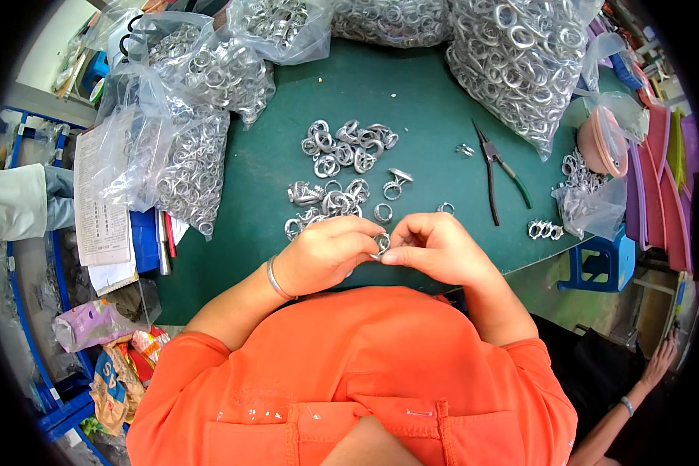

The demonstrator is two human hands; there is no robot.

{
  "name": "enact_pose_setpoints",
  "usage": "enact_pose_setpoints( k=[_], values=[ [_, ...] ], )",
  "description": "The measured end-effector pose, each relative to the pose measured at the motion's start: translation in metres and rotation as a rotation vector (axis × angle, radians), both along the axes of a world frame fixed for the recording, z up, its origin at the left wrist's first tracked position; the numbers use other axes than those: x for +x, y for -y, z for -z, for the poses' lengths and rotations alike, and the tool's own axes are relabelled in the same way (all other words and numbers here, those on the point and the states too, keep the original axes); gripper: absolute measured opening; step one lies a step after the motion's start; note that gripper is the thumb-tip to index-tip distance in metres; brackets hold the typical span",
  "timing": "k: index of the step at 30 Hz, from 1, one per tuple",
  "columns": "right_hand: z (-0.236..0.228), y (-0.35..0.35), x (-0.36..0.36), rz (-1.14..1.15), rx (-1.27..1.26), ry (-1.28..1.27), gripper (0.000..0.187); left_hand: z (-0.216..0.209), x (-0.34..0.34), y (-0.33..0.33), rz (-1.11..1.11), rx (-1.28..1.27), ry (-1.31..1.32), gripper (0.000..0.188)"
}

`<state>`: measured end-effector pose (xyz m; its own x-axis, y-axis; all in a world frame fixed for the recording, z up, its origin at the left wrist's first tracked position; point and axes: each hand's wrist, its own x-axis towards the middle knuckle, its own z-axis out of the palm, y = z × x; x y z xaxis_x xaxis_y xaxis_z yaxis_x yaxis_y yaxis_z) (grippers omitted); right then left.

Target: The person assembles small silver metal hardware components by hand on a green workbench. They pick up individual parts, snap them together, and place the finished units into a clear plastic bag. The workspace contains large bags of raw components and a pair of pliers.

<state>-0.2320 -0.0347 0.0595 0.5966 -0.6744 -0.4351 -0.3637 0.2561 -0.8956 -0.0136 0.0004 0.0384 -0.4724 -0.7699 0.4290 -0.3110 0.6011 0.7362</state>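
Observation:
Close to the table's near edge, my left hand (324,252) and my right hand (441,250) meet with fingertips pinched together. Between them is a silver metal ring (382,242), partly covered by the fingers. Just beyond my left hand lies a small heap of silver rings (340,203). Farther off is a second heap of rings (357,144). A single ring (383,213) lies flat past my fingertips, and another ring (445,208) sits just behind my right hand. To the right, pliers (488,152) with one dark and one green handle lie with their jaws pointing away.
Clear plastic bags of rings stand at the left (194,167) and far right (516,70) of the green table (287,93). A pink cup (603,140) and linked rings (545,230) lie right. Beyond are a blue stool (600,262) and another person's hand (660,361).

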Motion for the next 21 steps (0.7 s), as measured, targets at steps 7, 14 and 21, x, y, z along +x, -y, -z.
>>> enact_pose_setpoints(
  k=[7,14,21],
  values=[
    [0.019,0.002,-0.004,0.058,-0.399,0.265,0.008,0.002,-0.001,-0.003,-0.177,0.292,-0.254,0.016],
    [0.011,-0.001,0.000,0.111,-0.157,0.254,0.009,0.001,0.000,0.005,-0.102,-0.021,-0.008,0.019],
    [0.007,-0.004,0.002,0.140,-0.135,0.080,0.013,0.002,-0.005,0.002,-0.083,-0.001,-0.053,0.019]
  ],
)
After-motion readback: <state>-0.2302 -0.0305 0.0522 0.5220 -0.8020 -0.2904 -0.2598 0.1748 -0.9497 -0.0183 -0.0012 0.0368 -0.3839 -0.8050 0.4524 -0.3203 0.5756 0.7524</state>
